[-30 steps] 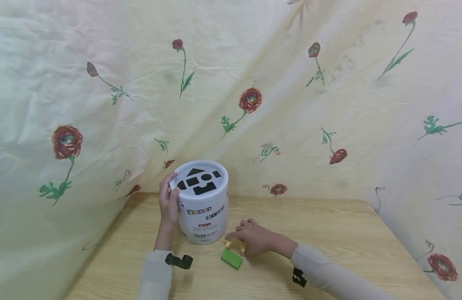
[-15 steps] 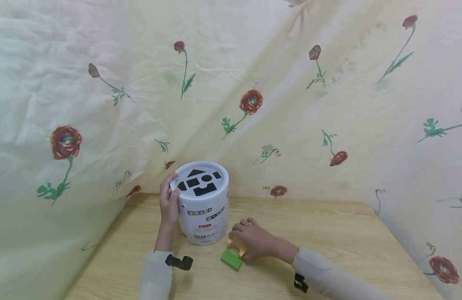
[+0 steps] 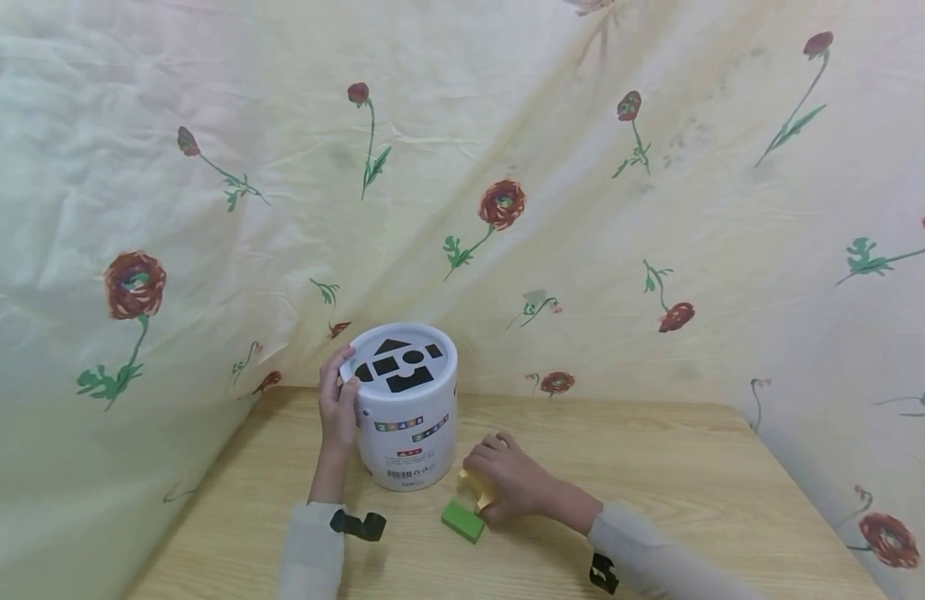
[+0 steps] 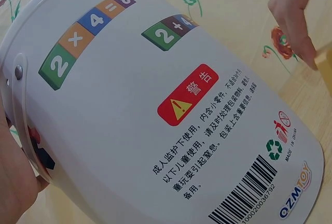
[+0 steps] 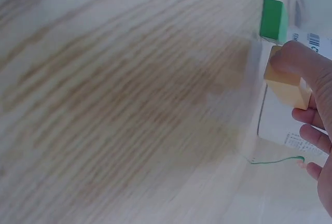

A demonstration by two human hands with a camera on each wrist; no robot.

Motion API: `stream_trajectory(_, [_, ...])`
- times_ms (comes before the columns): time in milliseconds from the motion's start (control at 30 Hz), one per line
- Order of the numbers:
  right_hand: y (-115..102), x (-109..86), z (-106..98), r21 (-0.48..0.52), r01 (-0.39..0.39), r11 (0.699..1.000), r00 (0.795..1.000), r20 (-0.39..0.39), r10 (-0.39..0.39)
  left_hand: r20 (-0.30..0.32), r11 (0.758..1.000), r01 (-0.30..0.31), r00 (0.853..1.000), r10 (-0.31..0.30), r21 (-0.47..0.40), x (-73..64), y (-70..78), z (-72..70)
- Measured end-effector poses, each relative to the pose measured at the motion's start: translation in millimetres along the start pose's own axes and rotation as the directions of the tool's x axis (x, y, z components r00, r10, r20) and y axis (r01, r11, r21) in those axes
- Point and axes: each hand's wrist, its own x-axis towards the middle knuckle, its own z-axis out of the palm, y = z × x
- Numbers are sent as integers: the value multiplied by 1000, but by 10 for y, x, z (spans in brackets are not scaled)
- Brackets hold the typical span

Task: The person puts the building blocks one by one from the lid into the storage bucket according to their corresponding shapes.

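Note:
A white toy bucket [image 3: 410, 433] stands upright on the table, its lid [image 3: 436, 372] cut with several dark shaped holes. My left hand [image 3: 338, 410] grips its upper left side, fingers over the rim and thumb at the front. To the right of the bucket, my right hand [image 3: 513, 481] pinches a yellow arch-shaped block [image 3: 473, 487], partly hidden by the fingers. Thumb and fingers hold opposite sides of that block [image 5: 287, 86] in the right wrist view. A green rectangular block [image 3: 462, 521] lies on the table just in front of it.
The light wooden table [image 3: 657, 500] reaches back to a flowered cloth [image 3: 567, 250] that hangs behind and at both sides. The bucket's handle [image 4: 27, 115] hangs down its side in the left wrist view.
My right hand has tipped the yellow arch block up and turned it, shifting it slightly right. The left hand, bucket and green block have stayed in place.

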Motion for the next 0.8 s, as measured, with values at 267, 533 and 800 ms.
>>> stream_trajectory(267, [29, 65, -153, 9, -7, 1000, 997, -74, 7, 3, 1000, 8, 1000, -8, 3, 1, 6, -6])
stream_trajectory(533, [1, 196, -487, 40, 27, 999, 974, -225, -18, -2, 1000, 10, 1000, -10, 3, 2, 21, -3])
stream_trajectory(800, [-27, 337, -795, 92, 43, 995, 933, -359, -8, -3, 1000, 5, 1000, -5, 6, -5, 18, -5])
